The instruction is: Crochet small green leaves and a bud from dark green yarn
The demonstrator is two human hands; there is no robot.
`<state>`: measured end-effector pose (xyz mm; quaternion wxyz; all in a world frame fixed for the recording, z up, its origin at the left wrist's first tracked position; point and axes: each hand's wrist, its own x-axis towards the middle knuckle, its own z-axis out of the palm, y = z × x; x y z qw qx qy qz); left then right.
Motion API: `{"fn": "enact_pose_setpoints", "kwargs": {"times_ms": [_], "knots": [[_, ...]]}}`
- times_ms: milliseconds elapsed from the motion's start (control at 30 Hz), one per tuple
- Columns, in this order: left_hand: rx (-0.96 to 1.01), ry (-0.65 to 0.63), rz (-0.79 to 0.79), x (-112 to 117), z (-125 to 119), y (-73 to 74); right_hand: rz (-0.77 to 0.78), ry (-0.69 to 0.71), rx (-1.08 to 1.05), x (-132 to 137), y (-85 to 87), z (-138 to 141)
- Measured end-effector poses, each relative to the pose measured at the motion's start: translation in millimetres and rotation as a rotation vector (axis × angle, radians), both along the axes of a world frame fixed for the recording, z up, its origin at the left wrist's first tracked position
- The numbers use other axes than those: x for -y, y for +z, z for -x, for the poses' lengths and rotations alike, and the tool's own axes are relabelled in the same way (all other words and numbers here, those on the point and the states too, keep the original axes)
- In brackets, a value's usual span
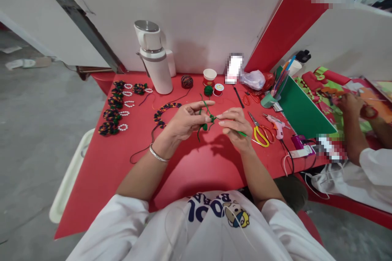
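Note:
My left hand [186, 120] and my right hand [234, 124] meet above the red table [122, 159]. Green yarn [206, 120] runs between them, looped over my left fingers, with a small crocheted green piece hanging under my left hand. My right hand is closed on a green crochet hook [242, 133], whose end sticks out toward the right. A small green yarn ball [208, 90] lies farther back on the table. A silver bangle sits on my left wrist.
Finished dark multicoloured crochet flowers with pearl loops [114, 108] line the table's left. A white flask [154, 59], paper cup [210, 76], yellow scissors [259, 132], pink glue gun [275, 124] and green divider board [298, 108] stand nearby. Another person's hand [352, 106] works at right.

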<state>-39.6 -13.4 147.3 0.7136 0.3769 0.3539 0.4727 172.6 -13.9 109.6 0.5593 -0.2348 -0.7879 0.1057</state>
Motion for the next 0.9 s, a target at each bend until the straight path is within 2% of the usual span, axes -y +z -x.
{"fn": "enact_pose_setpoints", "kwargs": {"times_ms": [167, 267, 400, 467, 533, 600, 667, 733, 800, 900], "knots": [[-0.032, -0.049, -0.012, -1, 1, 1.0, 0.109, 0.107, -0.002, 3, 16.3, -10], [-0.024, -0.085, -0.026, -1, 2, 1.6, 0.172, 0.183, -0.055, 1, 20.2, -12], [-0.012, -0.13, -0.028, 0, 0, 1.3, 0.299, 0.247, -0.186, -2, 7.6, -8], [-0.011, -0.135, -0.04, 1, -3, -0.4, 0.348, 0.221, -0.224, -1, -2.3, -1], [-0.024, -0.081, -0.079, 2, -9, -3.4, 0.346, 0.136, -0.231, 3, -9.4, 8], [-0.05, 0.069, -0.151, 4, -17, -6.7, 0.264, -0.026, -0.186, 9, -12.0, 18], [-0.084, 0.24, -0.221, 7, -25, -9.1, 0.077, -0.207, -0.101, 14, -11.4, 27], [-0.083, 0.317, -0.241, 10, -30, -9.6, -0.109, -0.334, -0.035, 17, -10.7, 33], [-0.028, 0.291, -0.195, 11, -30, -8.1, -0.199, -0.374, -0.041, 16, -11.7, 36], [0.089, 0.124, -0.053, 10, -22, -4.0, -0.179, -0.286, -0.121, 10, -14.8, 35]]}}
